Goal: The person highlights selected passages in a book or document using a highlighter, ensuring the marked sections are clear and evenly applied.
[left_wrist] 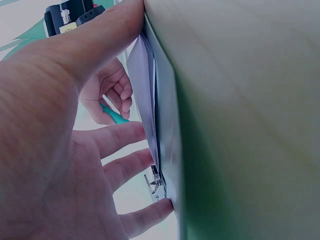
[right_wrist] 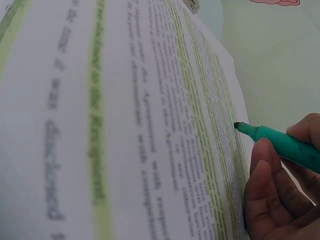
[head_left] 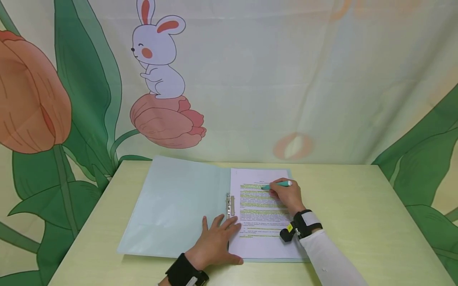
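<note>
Folder of pale blue plastic (head_left: 171, 214) lies spread flat on the pale wood-toned counter (head_left: 361, 222), its bare cover left of centre in the lower half of the frame, its filled side just right of centre. Inside, against the right-hand side, sits a stack of white printed paper (head_left: 262, 249); the left wrist view shows several sheets edge-on. A silver metal clip (head_left: 228, 204) stands at the fold, along the sheets' left edge. Yellow-green highlighting covers many lines of the top sheet, mostly in its upper half, with separate strips lower down; other lines are plain black print.

The right hand (head_left: 289, 195), right of centre in the frame, grasps a teal-green highlighter pen (head_left: 285, 183) between thumb and fingers. The pen slants, its dark tip pointing left over the upper lines of print — whether it touches the paper, I cannot tell. That forearm, in a white sleeve (head_left: 329, 258), reaches in from the lower right, a black strap with a small camera (head_left: 304, 224) around the wrist.

The left hand (head_left: 216, 241), at the bottom centre, grasps nothing: its fingers are spread and extended across the fold, the foremost resting on the sheets' left margin, the thumb stretched right along the folder's lower edge. A black wristband (head_left: 184, 271) circles that wrist — near the bottom edge of the frame.
</note>
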The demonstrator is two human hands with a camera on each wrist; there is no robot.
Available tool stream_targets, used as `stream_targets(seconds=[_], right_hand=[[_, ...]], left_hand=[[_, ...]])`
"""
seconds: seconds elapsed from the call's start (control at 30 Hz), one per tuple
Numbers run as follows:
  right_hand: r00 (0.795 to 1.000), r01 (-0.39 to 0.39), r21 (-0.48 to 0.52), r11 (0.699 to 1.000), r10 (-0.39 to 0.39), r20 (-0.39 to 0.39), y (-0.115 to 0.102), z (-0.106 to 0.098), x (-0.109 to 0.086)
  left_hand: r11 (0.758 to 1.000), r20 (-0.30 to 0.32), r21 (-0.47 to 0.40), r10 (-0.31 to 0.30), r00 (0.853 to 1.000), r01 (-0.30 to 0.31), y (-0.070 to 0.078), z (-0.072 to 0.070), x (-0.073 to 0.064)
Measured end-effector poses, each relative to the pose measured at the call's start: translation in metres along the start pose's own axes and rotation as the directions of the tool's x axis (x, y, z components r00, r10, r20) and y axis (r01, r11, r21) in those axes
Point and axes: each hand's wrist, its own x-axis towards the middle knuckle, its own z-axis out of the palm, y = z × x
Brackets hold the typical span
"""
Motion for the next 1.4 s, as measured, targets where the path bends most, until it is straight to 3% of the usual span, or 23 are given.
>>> stream_targets(seconds=[1.0, 1.4], right_hand=[[1.0, 0.013, -0.01, 1.0, -0.013, -0.013, 0.002, -0.018, -0.003], [0.999, -0.025, 0.013, 1.0, 0.026, -0.028, 0.006, -0.022, 0.002]], left_hand=[[1.0, 0.012, -0.018, -0.005, 1.0, 0.005, 0.001, -0.001, 0.0], [1.0, 0.008, -0.013, 0.0, 1.0, 0.0, 0.0, 0.0, 0.001]])
